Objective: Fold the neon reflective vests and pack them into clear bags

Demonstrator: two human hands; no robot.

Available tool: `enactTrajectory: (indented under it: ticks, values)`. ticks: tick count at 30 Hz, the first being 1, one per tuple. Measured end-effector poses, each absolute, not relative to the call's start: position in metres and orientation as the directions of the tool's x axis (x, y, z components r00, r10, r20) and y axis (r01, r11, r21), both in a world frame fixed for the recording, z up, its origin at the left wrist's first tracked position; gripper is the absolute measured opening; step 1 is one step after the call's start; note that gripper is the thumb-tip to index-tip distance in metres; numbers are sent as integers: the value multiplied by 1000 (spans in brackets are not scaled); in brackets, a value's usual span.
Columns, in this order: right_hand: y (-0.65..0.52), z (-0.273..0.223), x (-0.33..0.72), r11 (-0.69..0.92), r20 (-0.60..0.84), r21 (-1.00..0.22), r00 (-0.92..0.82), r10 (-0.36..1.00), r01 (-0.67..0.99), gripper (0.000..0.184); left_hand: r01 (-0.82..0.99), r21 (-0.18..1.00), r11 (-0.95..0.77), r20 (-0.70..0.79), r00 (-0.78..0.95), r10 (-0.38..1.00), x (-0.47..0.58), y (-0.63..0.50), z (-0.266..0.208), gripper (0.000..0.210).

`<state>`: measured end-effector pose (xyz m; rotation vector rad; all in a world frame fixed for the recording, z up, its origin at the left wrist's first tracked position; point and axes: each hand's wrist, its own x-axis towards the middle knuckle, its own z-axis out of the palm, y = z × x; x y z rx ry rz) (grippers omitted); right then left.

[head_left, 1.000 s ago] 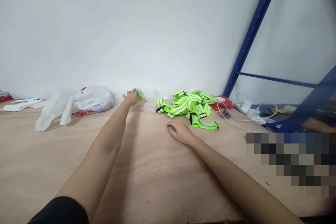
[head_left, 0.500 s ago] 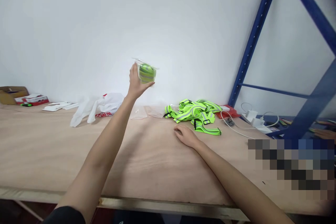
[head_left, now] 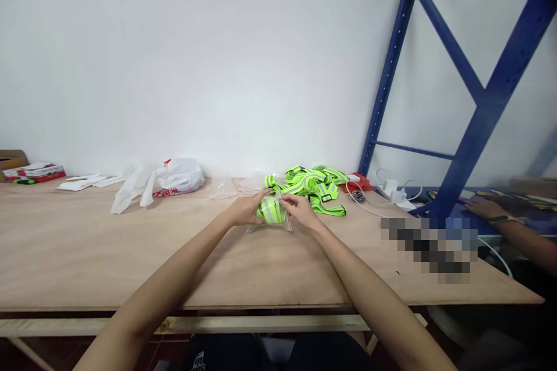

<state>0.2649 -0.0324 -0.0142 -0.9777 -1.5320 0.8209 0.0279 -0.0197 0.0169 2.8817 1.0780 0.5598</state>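
Observation:
A clear plastic bag [head_left: 286, 224] with a rolled neon-green and silver reflective strap [head_left: 272, 210] inside is held low over the table, between both hands. My left hand [head_left: 244, 210] is closed round the bag's left side, thumb and fingers on the roll. At the bag's right edge, my right hand [head_left: 300, 209] pinches the plastic near its opening. Just behind lies a tangled heap of reflective straps [head_left: 311, 179] with black buckles. Flat clear bags [head_left: 223, 188] rest behind my left hand.
A white plastic bag [head_left: 185, 175] with red print, white strips [head_left: 85, 182] and a red-white box [head_left: 35, 172] lie leftward. On the right are a red bag [head_left: 363, 181], chargers with white cables [head_left: 391, 188], a blue rack post [head_left: 389, 69] and another person's hand [head_left: 485, 208].
My left hand has lowered the bagged strap from in front of the wall to just above the table. My right hand has taken hold of the bag's edge. The view has shifted right.

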Motion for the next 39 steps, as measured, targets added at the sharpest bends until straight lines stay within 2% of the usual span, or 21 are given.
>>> enactTrajectory:
  ticks: [3,5,7,9,11,13,16,19,22,25,29,32,35,37,39]
  values:
    - [-34,-18,268,350,337,-928,-111,935,128,36,658,71,-749,346,688,638,22,-17,15,99]
    - [-32,-19,268,304,292,-948,-122,948,93,38,693,19,-721,408,653,638,19,-19,18,95]
    - [-31,-19,267,270,260,-961,-136,956,58,43,678,23,-734,487,634,601,19,-24,21,86]
    - [-33,-19,263,253,245,-967,-160,956,30,48,611,109,-784,530,632,566,24,-31,23,59]
    - [-35,-19,257,257,250,-966,-191,949,11,50,538,268,-799,498,633,593,33,-39,20,32]
    - [-39,-20,251,276,269,-961,-220,938,1,52,507,424,-751,429,618,659,45,-45,14,35]
    - [-44,-20,243,311,301,-950,-252,920,-1,54,466,560,-685,388,583,714,56,-49,5,39]
    - [-46,-20,239,332,320,-943,-262,911,3,56,347,683,-643,353,614,706,58,-51,2,31]
    - [-46,-18,238,348,330,-937,-267,905,19,57,207,789,-579,326,658,679,53,-50,1,32]
    - [-45,-17,243,382,352,-923,-276,894,59,56,117,851,-512,341,618,708,47,-45,1,37]
    - [-43,-16,255,457,404,-872,-270,874,174,49,108,833,-542,437,473,765,37,-35,2,38]
    - [-45,-13,262,530,495,-795,-188,848,296,36,143,792,-593,515,365,776,37,-33,2,31]
    - [-53,-6,261,596,599,-684,-142,788,420,15,177,758,-628,560,316,766,46,-34,-1,25]
    - [-60,0,257,669,662,-469,-272,698,577,2,186,745,-641,578,300,759,54,-36,-3,23]
    - [-65,3,252,710,643,-145,-480,597,689,14,192,734,-651,591,291,753,60,-38,-5,21]
